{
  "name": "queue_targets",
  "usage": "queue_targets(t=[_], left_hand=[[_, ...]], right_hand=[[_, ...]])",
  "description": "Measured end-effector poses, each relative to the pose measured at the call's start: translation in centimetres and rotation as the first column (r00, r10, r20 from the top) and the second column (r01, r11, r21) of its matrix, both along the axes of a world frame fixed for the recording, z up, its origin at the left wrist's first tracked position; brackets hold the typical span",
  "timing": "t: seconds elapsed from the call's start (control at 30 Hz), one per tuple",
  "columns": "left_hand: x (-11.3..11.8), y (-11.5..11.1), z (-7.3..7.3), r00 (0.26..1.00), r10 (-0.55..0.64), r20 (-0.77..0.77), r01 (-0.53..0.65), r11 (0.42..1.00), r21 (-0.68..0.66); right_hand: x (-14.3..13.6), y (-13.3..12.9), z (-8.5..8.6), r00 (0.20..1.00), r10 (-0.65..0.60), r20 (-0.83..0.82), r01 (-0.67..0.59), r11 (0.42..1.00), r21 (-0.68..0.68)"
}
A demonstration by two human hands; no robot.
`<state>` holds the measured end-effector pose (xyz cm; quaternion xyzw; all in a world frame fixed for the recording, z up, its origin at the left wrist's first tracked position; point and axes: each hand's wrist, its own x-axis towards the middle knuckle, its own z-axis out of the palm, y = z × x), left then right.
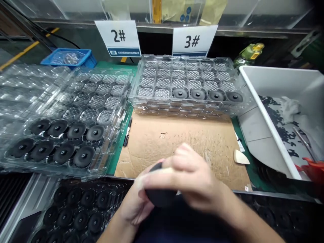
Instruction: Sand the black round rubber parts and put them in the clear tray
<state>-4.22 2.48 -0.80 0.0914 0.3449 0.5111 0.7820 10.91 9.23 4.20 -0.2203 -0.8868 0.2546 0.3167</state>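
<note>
Near the front edge of the cardboard sheet [177, 135], my left hand [138, 199] is wrapped round a round black part [160, 197]. My right hand [188, 177] lies over the top of that part, fingers bent and blurred by motion; a small pale item may be between its fingers, but I cannot make it out. A clear tray [98, 103] at the left holds two rows of black round parts [63, 153] in its near pockets. Behind the cardboard, stacked clear trays [177, 72] hold several black parts [197, 94] in the nearest row.
A white bin [268, 125] with small black pieces stands at the right, beside a pale wedge [240, 157]. A black pen [128, 132] lies left of the cardboard. A blue basket [88, 60] is at the back left. More black parts [81, 219] sit below the table edge.
</note>
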Motion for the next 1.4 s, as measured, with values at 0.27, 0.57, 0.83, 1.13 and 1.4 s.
queue_targets(t=[0.27, 0.57, 0.83, 1.13, 1.4], left_hand=[[-0.1, 0.7, -0.6, 0.976, -0.1, 0.193, 0.075, 0.988, 0.136], [2.6, 1.5, 0.1, 0.974, -0.191, 0.125, 0.184, 0.981, 0.066], [2.5, 1.7, -1.2, 0.985, 0.046, -0.167, -0.043, 0.999, 0.019], [4.3, 3.0, 0.3, 0.983, 0.09, -0.163, -0.065, 0.986, 0.152], [4.6, 2.6, 0.9, 0.979, 0.066, -0.191, -0.045, 0.993, 0.114]], right_hand=[[4.8, -1.7, -10.6, 0.887, -0.437, 0.149, 0.461, 0.82, -0.34], [5.7, -1.6, -3.2, 0.806, -0.591, -0.029, 0.56, 0.778, -0.284], [4.9, -2.2, -1.3, 0.962, -0.251, 0.106, 0.272, 0.907, -0.323], [8.6, -4.0, -3.3, 0.942, -0.327, -0.079, 0.189, 0.708, -0.68], [9.3, -3.7, -3.8, 0.843, -0.538, 0.017, 0.399, 0.602, -0.692]])
